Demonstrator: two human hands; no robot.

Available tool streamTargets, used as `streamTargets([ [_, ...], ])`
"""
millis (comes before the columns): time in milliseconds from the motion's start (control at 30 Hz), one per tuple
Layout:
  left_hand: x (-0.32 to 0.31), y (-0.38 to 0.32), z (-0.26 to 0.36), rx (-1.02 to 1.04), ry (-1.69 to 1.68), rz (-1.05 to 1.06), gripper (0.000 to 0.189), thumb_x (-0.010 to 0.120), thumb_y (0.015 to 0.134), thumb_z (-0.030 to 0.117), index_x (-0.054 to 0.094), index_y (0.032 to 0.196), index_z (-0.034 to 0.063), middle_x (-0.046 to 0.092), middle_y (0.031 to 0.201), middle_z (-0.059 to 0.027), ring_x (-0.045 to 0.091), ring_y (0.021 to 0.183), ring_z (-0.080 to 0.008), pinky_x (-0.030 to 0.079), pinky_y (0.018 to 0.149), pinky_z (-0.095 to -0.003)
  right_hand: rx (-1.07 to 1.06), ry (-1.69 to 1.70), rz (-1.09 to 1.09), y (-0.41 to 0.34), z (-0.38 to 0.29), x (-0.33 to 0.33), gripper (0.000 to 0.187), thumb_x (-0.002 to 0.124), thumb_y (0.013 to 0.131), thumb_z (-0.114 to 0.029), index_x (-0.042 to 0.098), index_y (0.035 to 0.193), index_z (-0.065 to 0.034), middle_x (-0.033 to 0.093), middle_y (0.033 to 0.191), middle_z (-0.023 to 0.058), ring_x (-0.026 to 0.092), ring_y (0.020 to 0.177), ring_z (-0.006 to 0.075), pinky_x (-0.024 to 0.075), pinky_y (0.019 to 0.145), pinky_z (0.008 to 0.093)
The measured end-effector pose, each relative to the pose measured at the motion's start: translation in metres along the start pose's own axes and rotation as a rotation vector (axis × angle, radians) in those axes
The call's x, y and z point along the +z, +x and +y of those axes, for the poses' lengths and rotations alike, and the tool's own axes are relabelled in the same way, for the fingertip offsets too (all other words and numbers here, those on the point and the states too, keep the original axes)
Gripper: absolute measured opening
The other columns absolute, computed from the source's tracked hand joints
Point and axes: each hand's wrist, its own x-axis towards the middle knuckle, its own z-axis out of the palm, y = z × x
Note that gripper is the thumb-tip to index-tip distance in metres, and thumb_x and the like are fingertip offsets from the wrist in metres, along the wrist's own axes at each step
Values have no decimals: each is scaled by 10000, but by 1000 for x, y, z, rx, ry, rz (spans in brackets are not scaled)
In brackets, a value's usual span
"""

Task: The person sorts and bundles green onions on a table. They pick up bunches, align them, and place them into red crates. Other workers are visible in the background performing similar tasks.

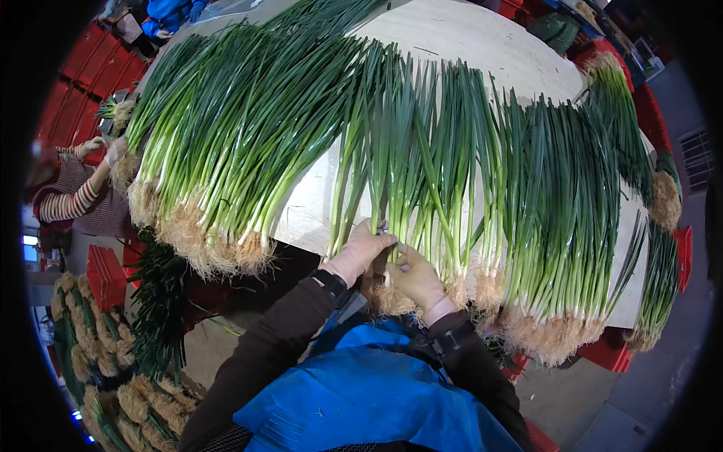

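Long green onions with whitish stems and hairy roots lie side by side across a pale table (308,217), roots towards me. My left hand (364,248), in a light glove, closes its thumb and fingers on a few green onion stems (400,217) at the table's near edge. Just to its right, my right hand (417,275), also gloved, is curled at the same stems above their roots (393,299); its fingertips are partly hidden. A dense pile of green onions (243,130) lies to the left, another row (559,214) to the right.
A person in striped sleeves (85,195) handles roots at the table's left end. Another person in blue (169,17) stands at the far left. Red crates (90,73) are stacked behind. Bundled green onions (141,407) lie low at left, near dark leaves (164,305). More bundles (658,282) are at right.
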Motion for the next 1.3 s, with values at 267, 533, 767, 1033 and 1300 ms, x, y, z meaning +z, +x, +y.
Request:
streamTargets([
  [267, -32, -11, 8, 5, -151, -146, 287, 661, 888, 65, 623, 1168, 13, 687, 963, -69, 646, 816, -158, 534, 729, -286, -131, -322, 211, -12, 15, -17, 380, 665, 859, -188, 605, 1157, 40, 686, 880, 199, 673, 805, 380, 553, 706, 456],
  [533, -34, -14, 5, -36, -392, -226, 286, 581, 965, 22, 565, 1249, -12, 658, 988, -87, 639, 854, -206, 552, 768, -339, 209, 258, -206, -10, -13, -2, 499, 718, 897, -239, 552, 1268, 51, 701, 960, 125, 673, 828, 200, 542, 730, 315],
  [767, -30, -31, 16, -67, -529, -245, 348, 561, 1005, 100, 508, 1335, 5, 659, 1107, -107, 650, 939, -222, 560, 808, -354, 171, 852, -276, -15, -27, -3, 533, 786, 864, -221, 535, 1201, 107, 683, 1007, 112, 642, 870, 143, 533, 770, 297],
  [1033, -17, -45, 23, -106, -478, -319, 433, 691, 891, 11, 518, 1287, 14, 660, 1088, -109, 649, 990, -216, 541, 896, -334, 70, 53, -169, -22, -42, -18, 485, 746, 861, -419, 601, 972, 30, 668, 806, 202, 676, 767, 332, 538, 703, 395],
  [1300, -38, -36, 15, -156, -203, -129, 261, 654, 899, 20, 575, 1141, -38, 663, 871, -97, 589, 643, -139, 484, 559, -256, -97, -617, 264, -28, 11, -21, 389, 704, 859, -287, 581, 1089, 2, 642, 754, 193, 665, 645, 344, 525, 567, 448],
])
